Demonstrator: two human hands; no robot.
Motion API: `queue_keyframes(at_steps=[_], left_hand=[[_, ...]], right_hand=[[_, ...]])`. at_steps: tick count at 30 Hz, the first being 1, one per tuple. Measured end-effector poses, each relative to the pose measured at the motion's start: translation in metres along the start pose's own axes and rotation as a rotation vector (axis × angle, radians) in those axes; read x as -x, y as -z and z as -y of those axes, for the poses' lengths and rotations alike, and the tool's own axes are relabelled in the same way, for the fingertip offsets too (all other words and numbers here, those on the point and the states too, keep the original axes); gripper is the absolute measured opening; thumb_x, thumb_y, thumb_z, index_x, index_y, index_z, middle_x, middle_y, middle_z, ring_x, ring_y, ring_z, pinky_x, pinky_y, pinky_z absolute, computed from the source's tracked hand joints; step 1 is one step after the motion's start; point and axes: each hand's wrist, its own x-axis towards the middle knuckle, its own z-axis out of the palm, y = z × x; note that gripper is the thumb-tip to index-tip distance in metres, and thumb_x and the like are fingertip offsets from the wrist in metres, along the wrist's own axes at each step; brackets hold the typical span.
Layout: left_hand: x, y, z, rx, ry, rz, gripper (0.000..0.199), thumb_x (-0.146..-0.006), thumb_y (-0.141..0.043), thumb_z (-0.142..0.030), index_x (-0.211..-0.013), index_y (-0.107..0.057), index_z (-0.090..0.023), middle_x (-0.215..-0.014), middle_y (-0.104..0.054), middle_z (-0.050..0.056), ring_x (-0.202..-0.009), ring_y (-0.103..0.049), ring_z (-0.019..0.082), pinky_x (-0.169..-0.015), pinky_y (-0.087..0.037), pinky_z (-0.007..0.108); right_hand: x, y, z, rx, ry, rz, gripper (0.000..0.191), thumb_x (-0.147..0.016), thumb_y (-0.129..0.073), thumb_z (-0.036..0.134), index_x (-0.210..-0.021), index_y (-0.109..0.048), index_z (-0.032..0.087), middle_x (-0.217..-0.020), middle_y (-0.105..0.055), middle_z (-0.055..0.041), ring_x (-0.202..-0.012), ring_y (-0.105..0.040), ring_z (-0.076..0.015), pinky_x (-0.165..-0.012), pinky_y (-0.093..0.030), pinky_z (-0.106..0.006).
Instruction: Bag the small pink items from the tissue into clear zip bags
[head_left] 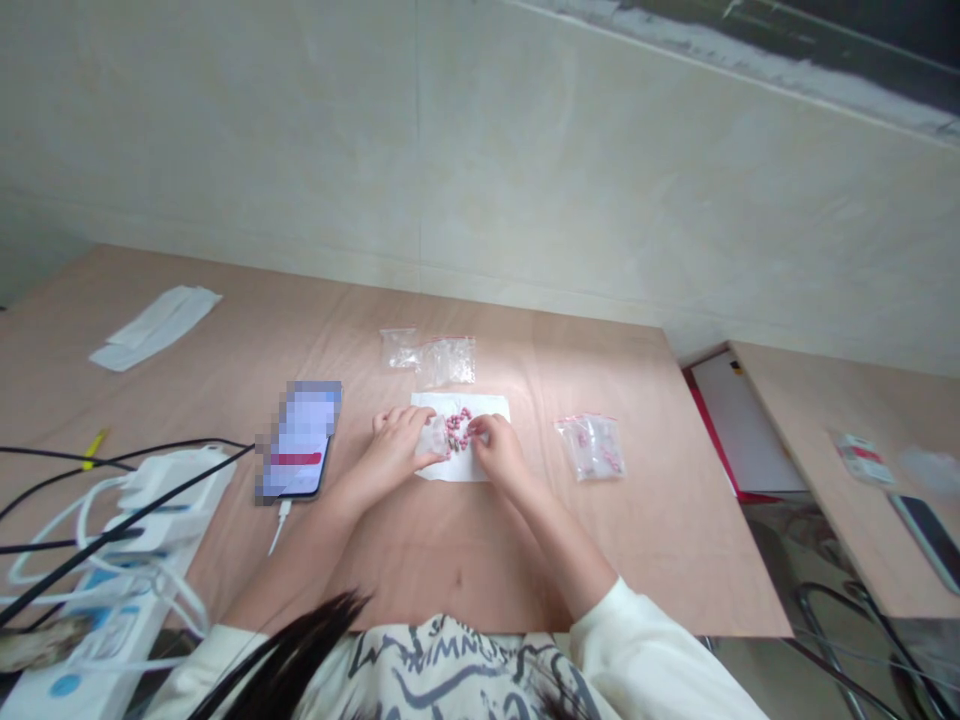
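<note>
Small pink and dark red beads [458,428] lie in a cluster on a sheet of white paper [456,472] in the middle of the table. My left hand [397,438] is closed round a small clear container [433,437], whose near end faces the beads; whether it is a cup or a bag I cannot make out. At the right edge of the cluster, my right hand [498,446] has its thumb and fingertips pinched together. Anything between those fingertips is too small to name. Both wrists hang low over the wooden table [457,545].
Clear zip bags [448,360] lie behind the paper, and another bag [591,447] with pink bits lies to the right. A phone [304,440] on a cable sits left, near a power strip [150,540] with tangled cords. White tissue [157,328] lies at the far left.
</note>
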Motion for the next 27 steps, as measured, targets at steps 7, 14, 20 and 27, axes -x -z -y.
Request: queue_keyframes(at_steps=[7, 14, 20, 27], left_hand=[[0.003, -0.001, -0.002, 0.021, -0.011, 0.04, 0.045, -0.066, -0.064, -0.038, -0.103, -0.045, -0.019, -0.107, -0.057, 0.007, -0.1, -0.047, 0.025, -0.081, -0.026, 0.035], [0.002, 0.001, -0.008, 0.041, 0.01, 0.066, 0.044, -0.067, -0.063, -0.038, -0.102, -0.045, -0.019, -0.108, -0.057, 0.008, -0.101, -0.047, 0.026, -0.082, -0.026, 0.037], [0.004, -0.001, 0.001, 0.026, 0.022, 0.043, 0.047, -0.065, -0.064, -0.04, -0.103, -0.047, -0.02, -0.105, -0.057, 0.008, -0.099, -0.048, 0.027, -0.081, -0.027, 0.037], [0.001, 0.001, -0.006, 0.036, 0.023, 0.07, 0.042, -0.067, -0.063, -0.037, -0.101, -0.046, -0.019, -0.108, -0.057, 0.008, -0.101, -0.048, 0.026, -0.082, -0.027, 0.038]], right_hand=[[0.002, 0.003, 0.003, -0.05, 0.034, -0.033, 0.007, -0.071, -0.052, 0.012, -0.07, -0.057, 0.017, -0.073, -0.055, -0.003, -0.072, -0.052, -0.015, -0.07, -0.04, -0.028], [0.002, -0.002, 0.014, -0.072, 0.021, -0.063, 0.008, -0.072, -0.054, 0.02, -0.079, -0.057, 0.018, -0.076, -0.059, -0.0035, -0.074, -0.053, -0.016, -0.071, -0.041, -0.03], [-0.01, -0.009, -0.004, 0.031, -0.006, 0.008, 0.007, -0.069, -0.054, 0.011, -0.068, -0.058, 0.017, -0.076, -0.057, -0.0048, -0.077, -0.053, -0.0167, -0.073, -0.04, -0.029], [-0.006, -0.001, 0.015, -0.113, 0.046, -0.004, 0.003, -0.07, -0.055, 0.016, -0.068, -0.057, 0.018, -0.074, -0.059, -0.0033, -0.075, -0.054, -0.0155, -0.072, -0.04, -0.029]])
